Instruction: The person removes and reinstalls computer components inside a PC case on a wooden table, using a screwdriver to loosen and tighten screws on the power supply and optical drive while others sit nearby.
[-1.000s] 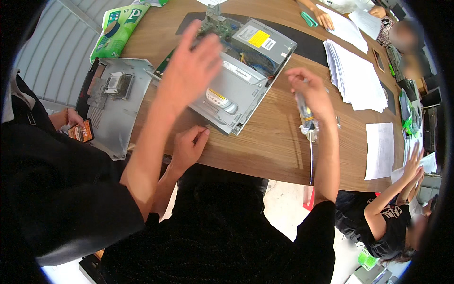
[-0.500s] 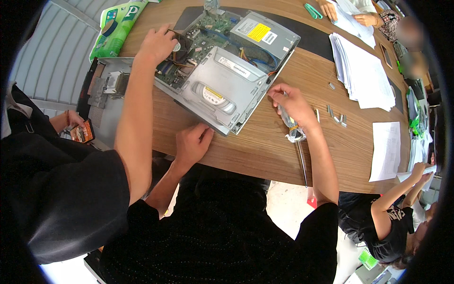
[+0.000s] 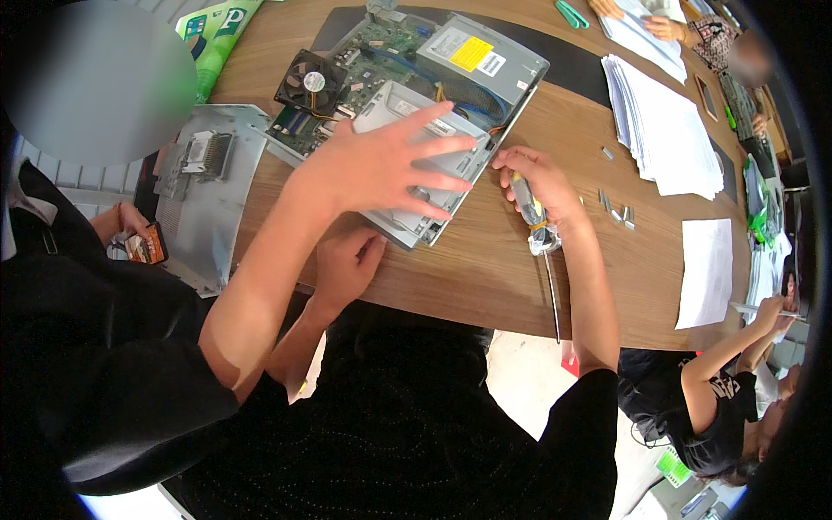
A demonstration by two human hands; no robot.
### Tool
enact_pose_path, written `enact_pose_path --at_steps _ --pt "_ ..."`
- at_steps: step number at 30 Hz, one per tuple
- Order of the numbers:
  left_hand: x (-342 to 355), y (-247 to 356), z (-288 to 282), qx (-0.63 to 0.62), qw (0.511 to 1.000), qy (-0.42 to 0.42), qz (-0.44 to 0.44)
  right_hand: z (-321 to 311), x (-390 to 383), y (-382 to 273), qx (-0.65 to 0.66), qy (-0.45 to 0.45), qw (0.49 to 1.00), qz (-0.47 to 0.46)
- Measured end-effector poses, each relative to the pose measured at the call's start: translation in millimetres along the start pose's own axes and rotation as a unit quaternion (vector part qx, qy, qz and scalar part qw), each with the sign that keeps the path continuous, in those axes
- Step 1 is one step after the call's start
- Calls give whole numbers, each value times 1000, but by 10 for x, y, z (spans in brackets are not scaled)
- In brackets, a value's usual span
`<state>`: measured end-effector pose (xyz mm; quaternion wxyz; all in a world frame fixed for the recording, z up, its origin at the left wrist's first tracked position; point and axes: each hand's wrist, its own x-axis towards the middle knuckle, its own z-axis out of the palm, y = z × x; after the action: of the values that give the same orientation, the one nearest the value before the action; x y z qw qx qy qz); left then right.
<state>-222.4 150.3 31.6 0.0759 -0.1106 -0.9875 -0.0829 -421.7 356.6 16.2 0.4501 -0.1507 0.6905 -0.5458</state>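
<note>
Since the uncovered computer case (image 3: 431, 230) sits on the wood-grained desk (image 3: 485, 277) under a co-worker's spread hand (image 3: 394, 165), the screwdriver (image 3: 532, 214) beside it is best held clear, shaft pointing away. The right hand (image 3: 542, 180) wraps its fingers round that tool; whether the left hand (image 3: 348, 270), curled near the case's corner, grips anything I cannot tell. Metal pieces (image 3: 628, 213) and stacked papers (image 3: 663, 130) lie rightward, other people (image 3: 712, 394) beyond.

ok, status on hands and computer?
Right hand gripping screwdriver; left hand curled near computer, hold unclear. Cover off, fan exposed. Co-worker's hand spread over the middle, blocking view.
</note>
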Motion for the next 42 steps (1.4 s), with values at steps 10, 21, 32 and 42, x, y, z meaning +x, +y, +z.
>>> enact_pose_path --at_steps 10,21,32,42 --pt "482 -111 -383 134 981 -122 68 -23 -78 74 -2 -23 1000 8" --pt "394 -133 -287 138 985 -96 50 -66 -21 146 -4 -39 999 -6" --pt "-138 42 116 -66 982 171 -47 -46 -32 107 9 -22 1000 -2" --pt "-793 553 766 -238 954 16 -180 -22 -34 108 26 -19 999 1"
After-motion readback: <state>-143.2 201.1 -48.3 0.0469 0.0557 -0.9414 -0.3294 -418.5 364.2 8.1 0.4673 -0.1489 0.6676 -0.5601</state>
